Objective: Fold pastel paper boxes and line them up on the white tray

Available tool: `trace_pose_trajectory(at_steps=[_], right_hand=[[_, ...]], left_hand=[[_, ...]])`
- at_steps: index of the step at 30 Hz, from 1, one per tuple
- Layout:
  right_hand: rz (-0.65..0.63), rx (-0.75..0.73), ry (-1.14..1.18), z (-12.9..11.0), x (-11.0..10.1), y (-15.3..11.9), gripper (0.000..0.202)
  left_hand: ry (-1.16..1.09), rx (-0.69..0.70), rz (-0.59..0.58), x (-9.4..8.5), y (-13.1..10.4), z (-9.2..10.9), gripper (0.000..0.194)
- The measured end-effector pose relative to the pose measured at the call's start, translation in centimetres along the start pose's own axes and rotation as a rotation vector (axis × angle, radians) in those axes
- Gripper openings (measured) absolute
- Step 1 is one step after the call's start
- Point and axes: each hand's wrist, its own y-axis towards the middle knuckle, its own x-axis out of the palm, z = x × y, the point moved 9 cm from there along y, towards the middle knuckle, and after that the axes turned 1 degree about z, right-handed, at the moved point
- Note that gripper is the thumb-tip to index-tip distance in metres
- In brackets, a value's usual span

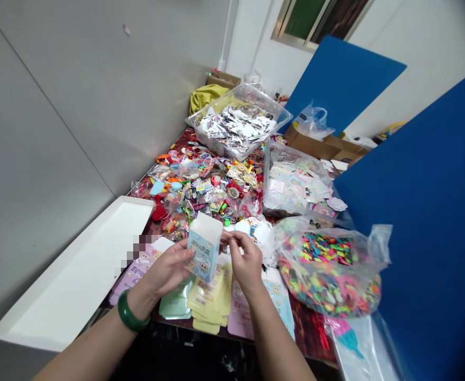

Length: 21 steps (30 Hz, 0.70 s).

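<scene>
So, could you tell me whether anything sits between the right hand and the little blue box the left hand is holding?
Nothing visible does. The left hand holds the blue box upright with its top open, and the right hand is right beside it, fingers at the box's upper edge, pinching something too small to identify.

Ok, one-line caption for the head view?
Left hand holds an open light-blue box; right hand pinches something small beside it.

A clear tub (280, 117) of printed cards, a white tray (77, 275) (leftward), blue boards (427, 222) opposite.
</scene>
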Motion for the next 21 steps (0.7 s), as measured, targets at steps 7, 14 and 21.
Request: trace_pose_trajectory(at_steps=[7, 14, 21], right_hand=[[-0.045, -0.37, -0.336, -3.6, 1.1, -0.8, 0.023], [-0.104, 0.137, 0.181, -0.9, 2.1, -1.2, 0.01], [-0.624, 0.414, 0.511, 0.0, 5.0, -2.1, 0.009]], left_hand=[[-0.138, -0.052, -0.019, 0.2, 0.5, -1.2, 0.028], [-0.069, -0.025, -0.052, 0.0, 0.5, -1.0, 0.029], [0.029, -0.176, -0.178, -0.4, -0.1, -1.9, 0.03]])
